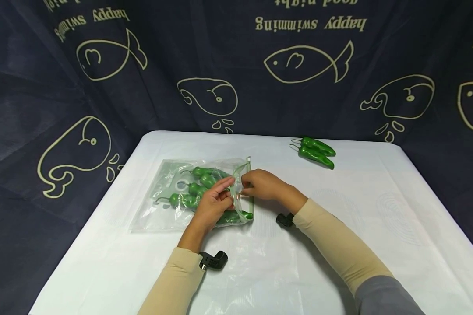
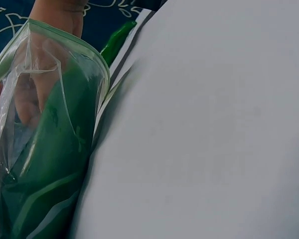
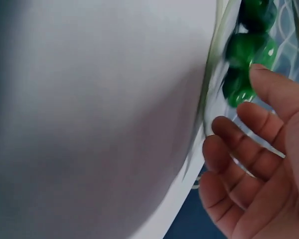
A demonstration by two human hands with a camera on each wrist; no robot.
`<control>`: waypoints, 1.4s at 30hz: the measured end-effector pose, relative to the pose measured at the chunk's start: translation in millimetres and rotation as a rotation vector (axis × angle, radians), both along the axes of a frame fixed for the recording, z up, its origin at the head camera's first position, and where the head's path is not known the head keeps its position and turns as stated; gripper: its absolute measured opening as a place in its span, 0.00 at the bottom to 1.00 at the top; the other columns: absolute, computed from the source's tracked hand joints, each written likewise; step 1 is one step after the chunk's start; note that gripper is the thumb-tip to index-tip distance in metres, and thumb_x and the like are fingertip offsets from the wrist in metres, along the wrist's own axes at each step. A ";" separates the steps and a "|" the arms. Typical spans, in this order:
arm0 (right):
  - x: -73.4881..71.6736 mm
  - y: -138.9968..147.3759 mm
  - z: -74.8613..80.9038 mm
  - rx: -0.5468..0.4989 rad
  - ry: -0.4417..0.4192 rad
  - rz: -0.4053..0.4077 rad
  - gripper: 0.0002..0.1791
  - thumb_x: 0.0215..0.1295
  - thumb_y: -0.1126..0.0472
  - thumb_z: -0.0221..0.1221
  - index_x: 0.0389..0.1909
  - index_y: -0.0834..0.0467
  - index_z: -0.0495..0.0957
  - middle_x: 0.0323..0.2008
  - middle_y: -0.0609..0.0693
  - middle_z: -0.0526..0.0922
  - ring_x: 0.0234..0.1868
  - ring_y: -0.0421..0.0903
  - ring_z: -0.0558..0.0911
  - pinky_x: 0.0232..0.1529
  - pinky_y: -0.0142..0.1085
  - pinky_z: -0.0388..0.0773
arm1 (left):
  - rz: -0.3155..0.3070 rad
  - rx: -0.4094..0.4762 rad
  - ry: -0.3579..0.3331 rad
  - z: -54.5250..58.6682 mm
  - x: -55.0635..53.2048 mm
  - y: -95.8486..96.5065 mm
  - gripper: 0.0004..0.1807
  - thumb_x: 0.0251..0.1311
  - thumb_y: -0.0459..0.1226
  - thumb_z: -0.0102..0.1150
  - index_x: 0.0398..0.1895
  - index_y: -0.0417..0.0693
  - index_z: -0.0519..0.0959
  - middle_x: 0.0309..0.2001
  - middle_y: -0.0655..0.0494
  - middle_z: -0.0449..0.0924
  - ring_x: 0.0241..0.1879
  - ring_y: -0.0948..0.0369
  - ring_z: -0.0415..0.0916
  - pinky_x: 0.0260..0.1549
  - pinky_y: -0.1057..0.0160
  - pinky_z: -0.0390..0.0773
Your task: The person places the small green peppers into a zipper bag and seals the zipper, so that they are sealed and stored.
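Clear zip bag (image 1: 146, 221), green peppers (image 1: 179, 200) inside, left of centre in the head view; left hand (image 1: 210, 209) pinching its lip, right hand (image 1: 265, 184) at the mouth. 2 loose peppers (image 1: 317, 157) right of centre. Cloth (image 1: 220, 48) up top reads "happy swimming", upside down. Left wrist: bag cropped lower left. Right wrist: right hand's fingers loosely spread.

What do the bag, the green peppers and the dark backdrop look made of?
Bag: thin, glossy clear plastic; see-through, with creases and highlights.
Green peppers: smooth, glossy skin with sharp highlights; real or moulded plastic, can't tell.
Dark backdrop: matte, probably fabric; it hangs in soft folds, with pale designs that look printed.
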State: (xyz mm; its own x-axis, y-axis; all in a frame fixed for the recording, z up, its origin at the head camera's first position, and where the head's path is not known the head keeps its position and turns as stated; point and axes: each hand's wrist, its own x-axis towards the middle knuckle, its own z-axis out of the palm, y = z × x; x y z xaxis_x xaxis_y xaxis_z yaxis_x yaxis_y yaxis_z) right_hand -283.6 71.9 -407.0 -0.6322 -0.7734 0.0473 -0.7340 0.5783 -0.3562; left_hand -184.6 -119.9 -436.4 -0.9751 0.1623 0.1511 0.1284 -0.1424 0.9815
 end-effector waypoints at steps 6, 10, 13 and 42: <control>-8.8 20.0 0.2 -0.037 0.036 -0.050 0.06 0.65 0.56 0.66 0.32 0.53 0.80 0.33 0.45 0.79 0.34 0.43 0.76 0.38 0.40 0.75 | -0.001 0.004 -0.001 -0.1 -0.1 0.9 0.32 0.59 0.19 0.50 0.69 0.36 0.68 0.72 0.52 0.61 0.40 0.64 0.70 0.31 0.69 0.81; -16.5 37.0 2.2 -0.047 0.055 -0.084 0.06 0.65 0.57 0.65 0.37 0.56 0.81 0.38 0.50 0.81 0.39 0.47 0.79 0.44 0.43 0.77 | 0.001 0.000 0.003 -0.9 -0.4 1.0 0.32 0.59 0.18 0.50 0.70 0.36 0.68 0.72 0.52 0.60 0.39 0.65 0.70 0.31 0.69 0.81; -22.3 52.5 5.9 -0.058 0.055 -0.103 0.09 0.66 0.58 0.64 0.41 0.59 0.82 0.41 0.52 0.82 0.43 0.51 0.80 0.47 0.46 0.77 | 0.005 -0.002 0.006 -1.5 -0.6 1.4 0.32 0.59 0.18 0.50 0.69 0.36 0.69 0.72 0.52 0.61 0.39 0.64 0.70 0.31 0.68 0.82; -76.5 184.3 18.3 -0.004 -0.032 -0.426 0.23 0.67 0.64 0.61 0.61 0.67 0.73 0.66 0.70 0.65 0.66 0.66 0.66 0.65 0.61 0.63 | -0.006 -0.017 0.018 -0.4 -0.8 -0.2 0.31 0.60 0.18 0.50 0.70 0.32 0.66 0.72 0.49 0.60 0.39 0.64 0.68 0.31 0.69 0.81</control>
State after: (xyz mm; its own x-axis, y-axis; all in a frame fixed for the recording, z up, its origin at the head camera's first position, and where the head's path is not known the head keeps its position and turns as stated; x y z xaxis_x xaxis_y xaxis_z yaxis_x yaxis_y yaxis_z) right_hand -360.2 256.2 -388.6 -0.8962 -0.4429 0.0250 -0.4187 0.8259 -0.3776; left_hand -185.5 -120.1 -436.8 -0.9714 0.1705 0.1655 0.1449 -0.1268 0.9813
